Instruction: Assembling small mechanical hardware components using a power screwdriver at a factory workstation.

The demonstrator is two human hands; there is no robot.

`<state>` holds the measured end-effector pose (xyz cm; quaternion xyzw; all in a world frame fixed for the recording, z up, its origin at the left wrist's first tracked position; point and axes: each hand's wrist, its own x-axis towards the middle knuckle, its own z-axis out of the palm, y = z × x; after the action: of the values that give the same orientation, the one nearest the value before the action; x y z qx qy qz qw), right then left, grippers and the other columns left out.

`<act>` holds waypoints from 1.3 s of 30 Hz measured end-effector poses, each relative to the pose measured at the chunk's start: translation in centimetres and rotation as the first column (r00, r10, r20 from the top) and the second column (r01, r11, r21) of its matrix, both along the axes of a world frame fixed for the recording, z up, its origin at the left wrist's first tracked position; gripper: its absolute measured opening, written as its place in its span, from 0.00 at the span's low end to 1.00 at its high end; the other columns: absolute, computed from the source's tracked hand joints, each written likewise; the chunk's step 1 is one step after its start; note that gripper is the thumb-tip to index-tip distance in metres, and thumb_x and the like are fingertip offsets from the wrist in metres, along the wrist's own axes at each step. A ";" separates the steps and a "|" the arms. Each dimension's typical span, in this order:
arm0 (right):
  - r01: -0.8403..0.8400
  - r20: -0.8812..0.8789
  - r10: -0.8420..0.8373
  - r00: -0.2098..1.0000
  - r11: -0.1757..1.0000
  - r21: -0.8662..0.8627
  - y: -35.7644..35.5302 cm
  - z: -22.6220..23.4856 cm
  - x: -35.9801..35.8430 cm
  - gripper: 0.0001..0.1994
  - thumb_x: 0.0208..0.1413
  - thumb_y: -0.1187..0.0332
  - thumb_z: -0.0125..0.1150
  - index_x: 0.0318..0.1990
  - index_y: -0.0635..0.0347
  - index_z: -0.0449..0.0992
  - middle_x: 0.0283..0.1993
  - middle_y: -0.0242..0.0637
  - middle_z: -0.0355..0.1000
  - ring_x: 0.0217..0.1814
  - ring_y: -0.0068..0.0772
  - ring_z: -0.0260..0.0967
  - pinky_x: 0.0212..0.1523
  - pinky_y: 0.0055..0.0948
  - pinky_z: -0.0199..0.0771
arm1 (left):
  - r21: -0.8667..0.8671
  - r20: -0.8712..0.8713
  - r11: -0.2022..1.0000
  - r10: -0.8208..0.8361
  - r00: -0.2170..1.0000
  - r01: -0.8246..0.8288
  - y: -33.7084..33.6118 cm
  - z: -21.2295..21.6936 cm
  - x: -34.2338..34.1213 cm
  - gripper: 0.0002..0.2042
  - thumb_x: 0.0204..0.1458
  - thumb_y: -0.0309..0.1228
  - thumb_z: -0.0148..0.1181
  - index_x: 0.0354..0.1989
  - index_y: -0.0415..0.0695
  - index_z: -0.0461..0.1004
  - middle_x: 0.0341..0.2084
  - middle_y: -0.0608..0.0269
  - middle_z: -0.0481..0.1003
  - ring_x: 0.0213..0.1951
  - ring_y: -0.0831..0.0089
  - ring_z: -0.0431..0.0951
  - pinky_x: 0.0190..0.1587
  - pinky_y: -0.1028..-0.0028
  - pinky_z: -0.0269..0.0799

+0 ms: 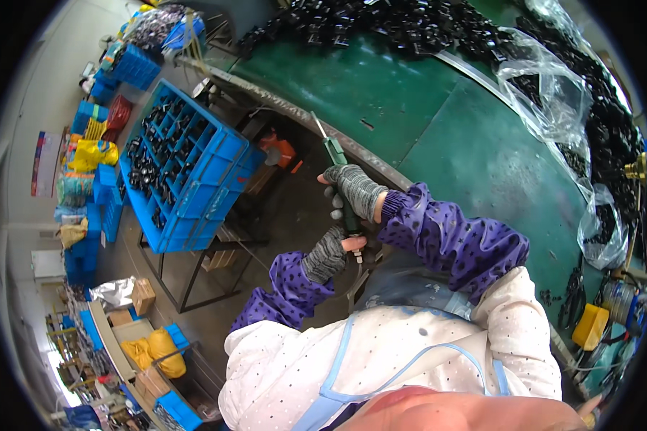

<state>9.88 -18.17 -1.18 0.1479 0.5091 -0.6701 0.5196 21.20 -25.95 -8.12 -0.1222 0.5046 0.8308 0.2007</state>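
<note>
Left of the green bench (pixel 474 165), a blue crate (pixel 194 179) of black parts is seen. At the bench's edge, a green-handled screwdriver (pixel 336 154) is gripped by both gloved hands (fingers closed): left hand (pixel 328 255) low, right hand (pixel 352 190) higher.

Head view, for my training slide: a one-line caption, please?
Gloved right hand grips a green-handled tool, left hand at its lower end, beside a green table.
</note>
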 end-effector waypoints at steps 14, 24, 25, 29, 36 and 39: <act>-0.379 -0.760 0.387 0.523 0.904 0.199 -1.0 -2.2 5.2 0.29 0.42 0.68 0.64 0.52 0.57 0.58 0.39 0.34 0.65 0.32 0.18 0.64 0.29 0.21 0.69 | -0.270 -0.342 0.413 0.804 0.487 -0.870 -9.4 -3.2 7.9 0.11 0.49 0.40 0.50 0.30 0.46 0.64 0.18 0.67 0.64 0.21 0.76 0.70 0.23 0.75 0.70; -0.332 -0.682 0.398 0.614 0.913 0.235 5.9 -5.7 2.8 0.23 0.43 0.62 0.62 0.45 0.56 0.62 0.27 0.35 0.67 0.23 0.24 0.65 0.27 0.25 0.67 | -0.280 -0.196 -0.152 0.976 -0.098 -0.948 -34.2 -3.1 10.9 0.11 0.43 0.36 0.58 0.22 0.48 0.63 0.12 0.68 0.65 0.10 0.74 0.63 0.12 0.72 0.61; -0.291 -0.684 0.376 0.625 0.925 0.243 6.2 -5.7 2.6 0.23 0.43 0.62 0.62 0.45 0.56 0.62 0.27 0.35 0.67 0.23 0.24 0.65 0.27 0.25 0.67 | -0.239 -0.179 -0.052 0.984 -0.008 -0.970 -34.9 -4.7 9.9 0.12 0.43 0.38 0.57 0.19 0.48 0.62 0.11 0.67 0.64 0.10 0.73 0.64 0.12 0.69 0.61; -0.415 -0.640 0.443 0.627 0.886 0.207 5.8 -4.5 3.8 0.21 0.43 0.62 0.62 0.45 0.56 0.62 0.27 0.36 0.67 0.25 0.24 0.65 0.27 0.25 0.66 | -0.106 -0.010 0.351 0.935 0.354 -0.930 -44.1 -10.2 21.1 0.13 0.48 0.45 0.49 0.23 0.48 0.67 0.15 0.66 0.68 0.15 0.73 0.67 0.19 0.69 0.67; -0.372 -0.672 0.496 0.550 0.866 0.335 8.3 -6.8 2.7 0.19 0.45 0.63 0.61 0.43 0.59 0.64 0.28 0.34 0.67 0.29 0.22 0.65 0.30 0.23 0.66 | -0.211 -0.247 0.185 0.940 0.235 -0.960 -34.7 -0.8 9.9 0.18 0.46 0.53 0.49 0.21 0.51 0.59 0.05 0.67 0.60 0.06 0.72 0.58 0.10 0.68 0.58; -0.382 -0.648 0.470 0.599 0.879 0.285 7.9 -6.5 3.0 0.19 0.45 0.63 0.61 0.43 0.59 0.64 0.29 0.35 0.67 0.29 0.22 0.65 0.30 0.23 0.66 | -0.406 -0.159 0.096 0.972 0.174 -0.909 -33.2 -4.2 11.2 0.17 0.49 0.52 0.45 0.19 0.54 0.59 0.05 0.68 0.58 0.04 0.71 0.55 0.10 0.67 0.54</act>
<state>12.92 -10.28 -7.64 -0.2132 0.7255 -0.5000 0.4221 32.39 -59.10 -12.33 -0.5164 0.4539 0.6245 -0.3706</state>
